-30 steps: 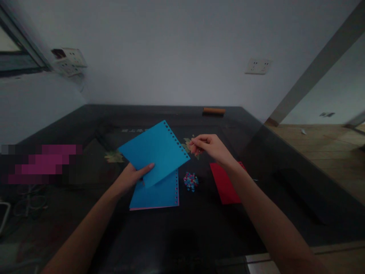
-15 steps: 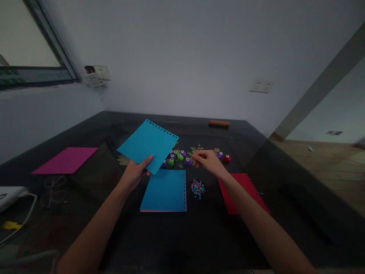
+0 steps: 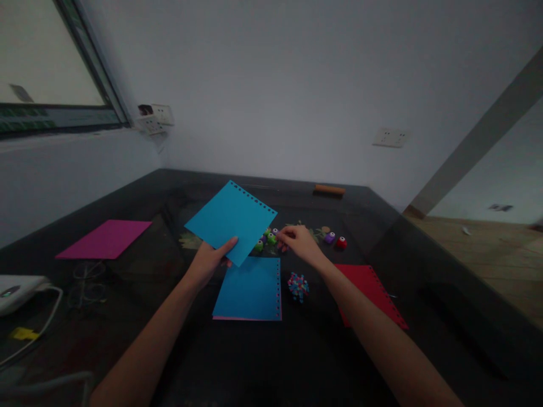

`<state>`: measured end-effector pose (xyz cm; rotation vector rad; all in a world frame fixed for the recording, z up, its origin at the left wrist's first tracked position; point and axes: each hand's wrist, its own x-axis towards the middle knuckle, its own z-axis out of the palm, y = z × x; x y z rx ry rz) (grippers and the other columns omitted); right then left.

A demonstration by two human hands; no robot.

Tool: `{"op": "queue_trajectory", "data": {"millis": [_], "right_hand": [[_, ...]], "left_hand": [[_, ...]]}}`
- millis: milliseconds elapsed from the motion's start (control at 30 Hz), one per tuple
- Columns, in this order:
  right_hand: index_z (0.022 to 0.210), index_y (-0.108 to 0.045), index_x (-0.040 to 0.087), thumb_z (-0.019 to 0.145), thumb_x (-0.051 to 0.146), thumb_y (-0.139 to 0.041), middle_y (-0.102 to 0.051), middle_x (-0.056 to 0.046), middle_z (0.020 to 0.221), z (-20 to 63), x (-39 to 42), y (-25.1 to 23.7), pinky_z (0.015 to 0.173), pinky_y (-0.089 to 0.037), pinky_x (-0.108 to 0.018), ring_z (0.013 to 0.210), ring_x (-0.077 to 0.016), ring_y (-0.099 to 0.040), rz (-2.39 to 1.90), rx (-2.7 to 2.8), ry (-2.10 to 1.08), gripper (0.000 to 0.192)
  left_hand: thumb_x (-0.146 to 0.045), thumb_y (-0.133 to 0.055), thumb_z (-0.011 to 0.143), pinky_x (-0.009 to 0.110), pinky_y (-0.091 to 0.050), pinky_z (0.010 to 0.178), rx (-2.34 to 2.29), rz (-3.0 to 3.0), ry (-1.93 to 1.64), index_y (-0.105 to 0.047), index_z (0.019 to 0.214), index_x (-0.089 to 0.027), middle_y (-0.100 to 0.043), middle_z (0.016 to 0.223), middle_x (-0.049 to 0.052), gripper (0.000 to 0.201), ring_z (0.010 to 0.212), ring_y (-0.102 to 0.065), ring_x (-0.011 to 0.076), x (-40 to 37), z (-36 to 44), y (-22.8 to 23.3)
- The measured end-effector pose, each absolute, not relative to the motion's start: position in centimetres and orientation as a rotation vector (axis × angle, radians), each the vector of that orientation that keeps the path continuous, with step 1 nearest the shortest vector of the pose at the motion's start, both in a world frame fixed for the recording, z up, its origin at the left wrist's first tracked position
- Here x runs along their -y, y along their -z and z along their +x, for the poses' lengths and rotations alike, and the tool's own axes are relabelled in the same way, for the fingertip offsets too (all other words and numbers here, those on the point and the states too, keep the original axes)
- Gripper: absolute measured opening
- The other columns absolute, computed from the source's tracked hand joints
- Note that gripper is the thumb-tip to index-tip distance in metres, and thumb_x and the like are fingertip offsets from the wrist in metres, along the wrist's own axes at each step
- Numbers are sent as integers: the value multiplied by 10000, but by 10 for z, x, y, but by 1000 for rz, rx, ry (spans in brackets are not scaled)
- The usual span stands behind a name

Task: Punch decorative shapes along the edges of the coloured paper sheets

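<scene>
My left hand (image 3: 212,260) holds a blue punched paper sheet (image 3: 231,220) lifted above the dark table (image 3: 271,350). Under it a stack of blue sheets (image 3: 250,289) lies flat. My right hand (image 3: 299,242) reaches to a cluster of small green and purple craft punches (image 3: 267,240), fingertips at them; whether it grips one I cannot tell. A purple punch (image 3: 330,237) and a red punch (image 3: 341,243) stand to its right. A little heap of coloured paper bits (image 3: 298,285) lies near my right wrist.
A red punched sheet (image 3: 373,291) lies under my right forearm. A magenta sheet (image 3: 106,238) lies at the left, with eyeglasses (image 3: 87,280) and a white device with a cable (image 3: 17,285) nearer. An orange bar (image 3: 330,189) rests at the table's far edge by the wall.
The view has tilted up and shifted, bringing the punches into sight. My right hand moved left and down to the punch cluster. My left hand keeps holding the blue sheet.
</scene>
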<state>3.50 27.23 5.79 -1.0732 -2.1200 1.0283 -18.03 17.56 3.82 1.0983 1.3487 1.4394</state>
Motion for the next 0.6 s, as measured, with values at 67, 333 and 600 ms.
{"op": "queue_trajectory", "data": {"millis": [67,333,600], "right_hand": [[752,-654,137,853,265,-524,-661,-50,665,35,-275,-56,554,-422,-235,575,-125,-583,-1151,2180,-834,209],[916,-687,186,842,295,-554,-694,-75,876,45,-285,-34,715,-427,-291,818,-198,-621,-1411,2280,-346,187],[1019,-642,164,781,367,-646,-644,-124,1031,45,-282,-12,812,-425,-346,1024,-253,-564,-1511,2441,-232,312]], "left_hand": [[-395,-682,712,201,-321,375,-1356,1099,-1445,-439,677,-194,-507,456,-74,317,346,-440,80,-176,-180,-38],[-401,-695,682,202,-324,366,-1369,1089,-1454,-460,683,-186,-522,458,-71,319,335,-441,84,-176,-180,-37],[-379,-698,672,204,-320,360,-1385,1070,-1457,-471,683,-186,-537,465,-57,298,335,-453,87,-176,-180,-38]]}}
